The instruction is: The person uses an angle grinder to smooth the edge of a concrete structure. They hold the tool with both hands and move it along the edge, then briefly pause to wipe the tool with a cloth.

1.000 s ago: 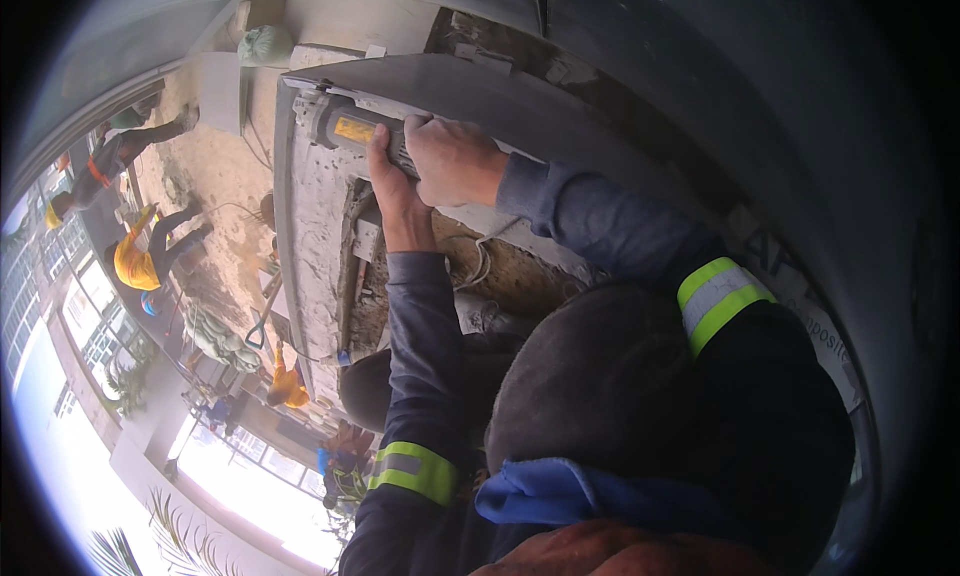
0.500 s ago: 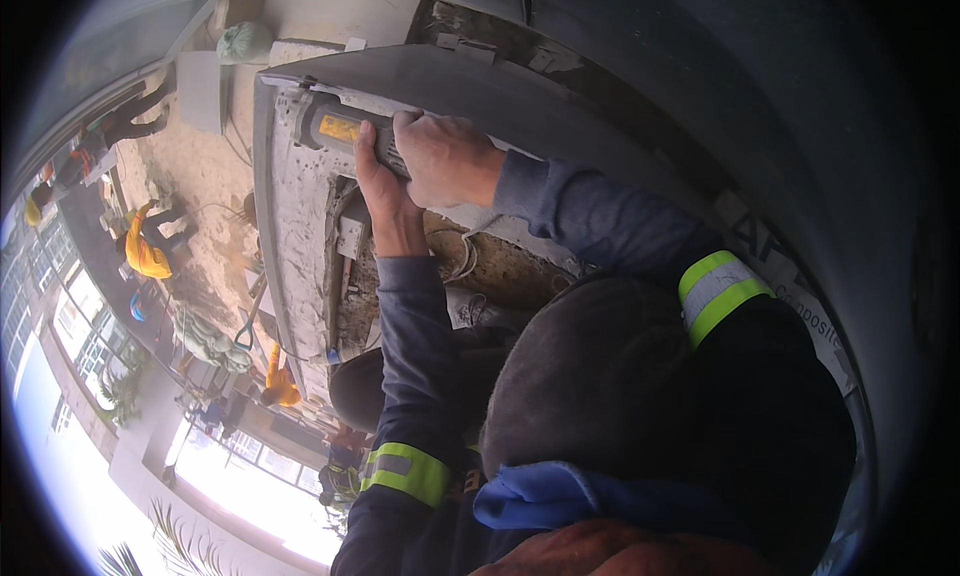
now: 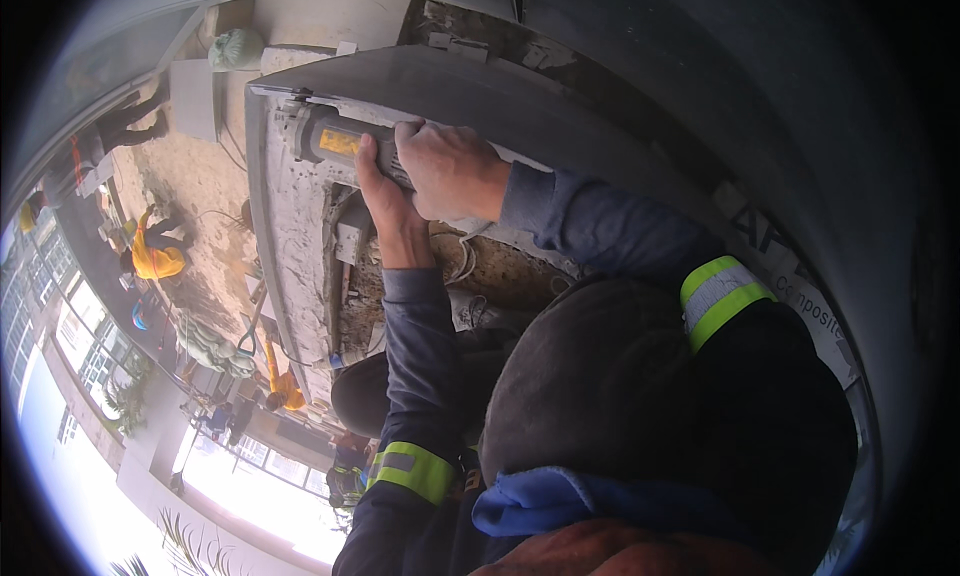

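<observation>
Both my hands hold a grey angle grinder (image 3: 325, 138) with a yellow label, lying lengthwise over a rough concrete ledge (image 3: 292, 201). My left hand (image 3: 388, 201) supports the body from below, thumb up along its side. Around the rear part wraps my right hand (image 3: 450, 166), its fingers curled. The tool's head points left, close to the end of a dark grey panel (image 3: 400, 76) that runs along the ledge. Whether a disc touches the panel or the concrete cannot be made out.
Below the ledge, a pale cable (image 3: 464, 258) hangs beside a small white block (image 3: 351, 234). Far left, people in yellow (image 3: 157, 260) work on sandy ground, near sacks (image 3: 205, 346) and a shovel handle (image 3: 246, 341). A large dark panel (image 3: 800, 106) curves along my right.
My hands and the grinder sit slightly lower in the picture, and the ledge has shifted slightly left. My grip is the same.
</observation>
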The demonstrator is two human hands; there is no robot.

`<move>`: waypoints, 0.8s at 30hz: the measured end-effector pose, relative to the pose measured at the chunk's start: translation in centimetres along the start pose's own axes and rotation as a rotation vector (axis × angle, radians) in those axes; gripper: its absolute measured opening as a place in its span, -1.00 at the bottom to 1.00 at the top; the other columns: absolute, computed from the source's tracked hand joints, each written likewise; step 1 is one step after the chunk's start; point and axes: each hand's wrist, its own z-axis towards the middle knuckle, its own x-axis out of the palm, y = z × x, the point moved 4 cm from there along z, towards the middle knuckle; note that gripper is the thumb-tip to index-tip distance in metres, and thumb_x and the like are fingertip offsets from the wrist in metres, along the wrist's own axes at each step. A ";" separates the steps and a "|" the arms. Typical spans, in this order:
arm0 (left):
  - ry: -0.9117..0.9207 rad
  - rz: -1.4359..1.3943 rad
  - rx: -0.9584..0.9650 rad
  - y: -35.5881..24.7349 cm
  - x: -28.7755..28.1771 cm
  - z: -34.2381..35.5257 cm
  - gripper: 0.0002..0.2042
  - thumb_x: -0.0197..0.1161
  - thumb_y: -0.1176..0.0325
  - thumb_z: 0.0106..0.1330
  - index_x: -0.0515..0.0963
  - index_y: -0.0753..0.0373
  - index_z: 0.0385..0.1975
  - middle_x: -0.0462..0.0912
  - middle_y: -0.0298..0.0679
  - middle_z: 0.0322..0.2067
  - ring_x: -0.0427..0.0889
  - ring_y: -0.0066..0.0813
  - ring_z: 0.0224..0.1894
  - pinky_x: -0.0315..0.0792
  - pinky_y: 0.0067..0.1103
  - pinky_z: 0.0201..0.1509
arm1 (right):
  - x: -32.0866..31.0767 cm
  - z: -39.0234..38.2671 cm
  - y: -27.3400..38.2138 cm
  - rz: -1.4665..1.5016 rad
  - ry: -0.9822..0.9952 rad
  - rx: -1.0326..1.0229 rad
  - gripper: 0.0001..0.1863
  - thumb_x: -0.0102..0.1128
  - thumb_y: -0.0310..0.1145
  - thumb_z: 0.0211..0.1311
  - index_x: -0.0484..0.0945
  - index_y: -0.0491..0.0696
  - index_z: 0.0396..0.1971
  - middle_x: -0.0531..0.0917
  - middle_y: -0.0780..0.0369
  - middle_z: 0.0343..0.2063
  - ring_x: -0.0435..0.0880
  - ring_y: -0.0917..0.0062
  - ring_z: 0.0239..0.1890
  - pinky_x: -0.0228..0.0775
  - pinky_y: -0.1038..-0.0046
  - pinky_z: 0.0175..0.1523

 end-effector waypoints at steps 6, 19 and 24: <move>-0.012 0.032 0.032 -0.5 -0.2 0.5 -0.39 0.03 -0.05 0.48 0.45 0.51 0.13 0.64 0.09 0.03 0.64 -0.11 0.09 0.48 -0.29 0.28 | 0.2 0.6 -0.1 0.045 -0.036 -0.049 -0.40 0.33 -0.49 -0.11 0.40 -0.49 -0.03 0.69 -0.23 -0.35 0.77 -0.07 -0.23 0.64 0.09 -0.13; -0.017 0.091 0.086 -2.2 -0.1 1.9 -0.39 -0.03 -0.04 0.50 0.44 0.51 0.14 0.64 0.10 0.03 0.63 -0.07 0.10 0.48 -0.27 0.28 | 0.7 2.7 0.2 0.049 -0.064 -0.068 -0.48 0.32 -0.52 -0.21 0.50 -0.48 -0.16 0.71 -0.17 -0.36 0.79 0.04 -0.25 0.67 0.20 -0.14; 0.041 0.009 0.047 -2.6 -1.2 3.2 -0.48 0.00 0.03 0.52 0.41 0.40 0.18 0.67 0.07 0.00 0.67 -0.13 0.05 0.52 -0.30 0.23 | 1.2 3.8 0.4 0.042 -0.032 -0.079 -0.53 0.29 -0.50 -0.19 0.53 -0.45 -0.20 0.71 -0.18 -0.35 0.80 0.04 -0.25 0.67 0.18 -0.13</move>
